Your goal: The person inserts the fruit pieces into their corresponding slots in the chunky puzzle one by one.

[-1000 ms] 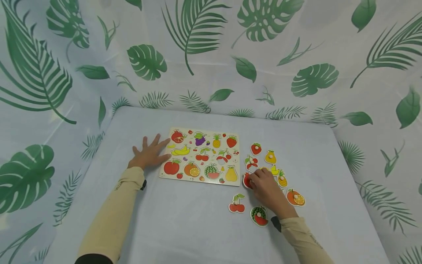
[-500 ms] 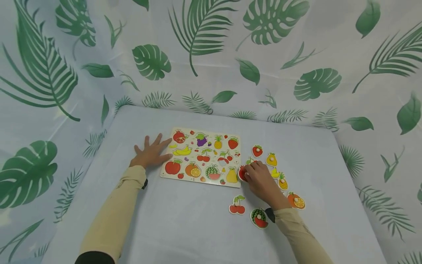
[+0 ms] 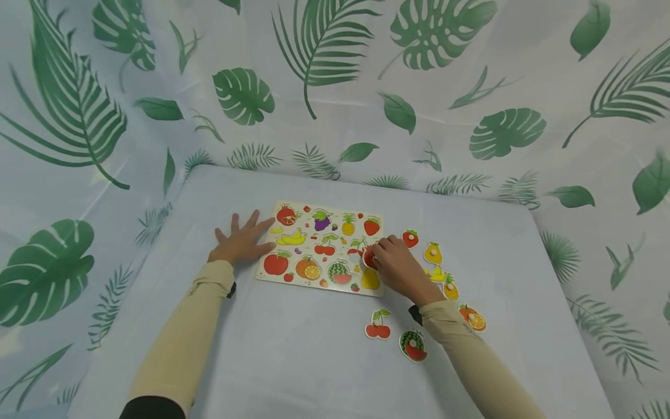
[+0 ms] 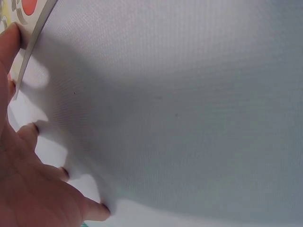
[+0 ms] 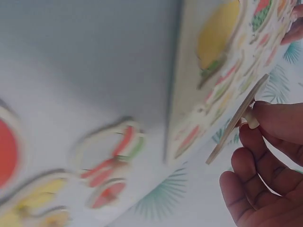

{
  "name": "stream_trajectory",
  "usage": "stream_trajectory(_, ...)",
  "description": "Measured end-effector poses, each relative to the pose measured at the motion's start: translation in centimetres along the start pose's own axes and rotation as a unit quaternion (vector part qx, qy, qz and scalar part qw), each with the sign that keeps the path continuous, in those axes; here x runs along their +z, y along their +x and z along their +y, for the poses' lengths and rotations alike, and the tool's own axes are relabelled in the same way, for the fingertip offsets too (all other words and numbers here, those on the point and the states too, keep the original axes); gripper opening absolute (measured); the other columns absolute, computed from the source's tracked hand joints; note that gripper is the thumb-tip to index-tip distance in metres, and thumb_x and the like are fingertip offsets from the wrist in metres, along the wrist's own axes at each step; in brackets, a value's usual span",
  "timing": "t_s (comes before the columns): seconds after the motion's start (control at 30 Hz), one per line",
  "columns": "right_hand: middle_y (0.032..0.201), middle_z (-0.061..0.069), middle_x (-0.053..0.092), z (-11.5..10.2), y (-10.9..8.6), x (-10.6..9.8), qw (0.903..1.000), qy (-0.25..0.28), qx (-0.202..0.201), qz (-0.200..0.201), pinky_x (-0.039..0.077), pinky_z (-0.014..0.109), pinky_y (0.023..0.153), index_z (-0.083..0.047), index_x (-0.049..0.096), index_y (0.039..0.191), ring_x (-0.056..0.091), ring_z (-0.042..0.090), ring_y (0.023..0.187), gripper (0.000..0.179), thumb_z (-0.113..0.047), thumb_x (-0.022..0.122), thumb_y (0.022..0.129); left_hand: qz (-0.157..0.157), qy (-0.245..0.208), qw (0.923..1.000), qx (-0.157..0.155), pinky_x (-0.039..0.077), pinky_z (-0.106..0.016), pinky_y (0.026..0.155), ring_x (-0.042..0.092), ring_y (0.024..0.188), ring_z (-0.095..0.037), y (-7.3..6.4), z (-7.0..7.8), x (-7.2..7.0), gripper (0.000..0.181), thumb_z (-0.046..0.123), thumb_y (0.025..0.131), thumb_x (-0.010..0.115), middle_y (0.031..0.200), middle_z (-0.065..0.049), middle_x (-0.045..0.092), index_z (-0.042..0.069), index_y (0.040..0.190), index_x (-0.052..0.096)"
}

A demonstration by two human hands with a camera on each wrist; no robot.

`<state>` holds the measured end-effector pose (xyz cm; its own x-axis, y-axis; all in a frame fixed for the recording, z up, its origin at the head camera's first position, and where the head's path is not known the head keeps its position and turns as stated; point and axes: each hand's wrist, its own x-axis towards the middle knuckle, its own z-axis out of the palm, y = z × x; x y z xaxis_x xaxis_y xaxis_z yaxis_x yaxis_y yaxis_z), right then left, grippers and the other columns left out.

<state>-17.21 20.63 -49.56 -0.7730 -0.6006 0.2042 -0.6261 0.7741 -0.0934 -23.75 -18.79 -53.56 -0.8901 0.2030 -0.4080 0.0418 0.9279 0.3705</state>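
Observation:
A wooden fruit puzzle board [image 3: 262, 273] lies on the white table. My left hand [image 3: 238, 241] rests at its left edge with fingers spread, the thumb [image 4: 8, 45] on the board in the left wrist view. My right hand [image 3: 398, 265] holds a round red fruit puzzle piece [image 3: 369, 258] over the board's right side. In the right wrist view, thumb and fingertips pinch the small knob on this piece [image 5: 236, 120], which is tilted and raised off the board. A cherry piece [image 5: 113, 170] on the table is hidden behind the hand in the head view.
Right of the board lie a strawberry piece [image 3: 410, 238], a pear piece [image 3: 432, 253], a banana piece [image 3: 434, 274], a pineapple piece [image 3: 451, 289] and an orange piece [image 3: 473, 319]. Nearer the front are a two-cherry piece [image 3: 378, 330] and a watermelon piece [image 3: 413, 347].
My right hand has carried the red fruit piece from the loose pieces leftward and slightly up, over the board's right edge. The left hand has stayed at the board's left edge.

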Motion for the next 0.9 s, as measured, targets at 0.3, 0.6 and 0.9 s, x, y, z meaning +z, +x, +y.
stream_trajectory(0.3, 0.099, 0.016, 0.068, -0.5, 5.2, 0.0, 0.9989, -0.004, -0.033, -0.032, 0.053, 0.048, 0.088, 0.002, 0.07, 0.107, 0.057, 0.034, 0.095, 0.016, -0.003, 0.08, 0.095, -0.005, -0.005, 1.0, -0.004, -0.009, -0.087, 0.111, -0.02, 0.156, -0.056, 0.2, -0.4, -0.1, 0.082, 0.057, 0.104, 0.059, 0.18, -0.012, -0.005, 0.032, 0.173, 0.021)
stream_trajectory(0.6, 0.103, 0.018, 0.07, -1.3, 9.7, -0.1, 0.9973, -0.011, -0.062, -0.038, 0.053, 0.047, 0.088, 0.003, 0.072, 0.112, 0.058, 0.035, 0.096, 0.015, -0.004, 0.074, 0.099, -0.002, -0.004, 1.0, -0.007, -0.01, -0.086, 0.112, -0.021, 0.156, -0.055, 0.5, -0.1, -0.5, 0.081, 0.055, 0.105, 0.061, 0.18, -0.01, -0.005, 0.033, 0.173, 0.022)
stream_trajectory(0.9, 0.105, 0.02, 0.069, -2.2, 13.0, -0.2, 0.9951, -0.018, -0.07, -0.067, 0.052, 0.048, 0.089, 0.004, 0.071, 0.116, 0.058, 0.037, 0.097, 0.015, -0.004, 0.067, 0.103, -0.006, -0.005, 1.0, -0.004, -0.01, -0.087, 0.111, -0.022, 0.156, -0.055, 0.7, -0.4, -0.3, 0.081, 0.056, 0.105, 0.06, 0.18, -0.009, -0.006, 0.034, 0.173, 0.021)
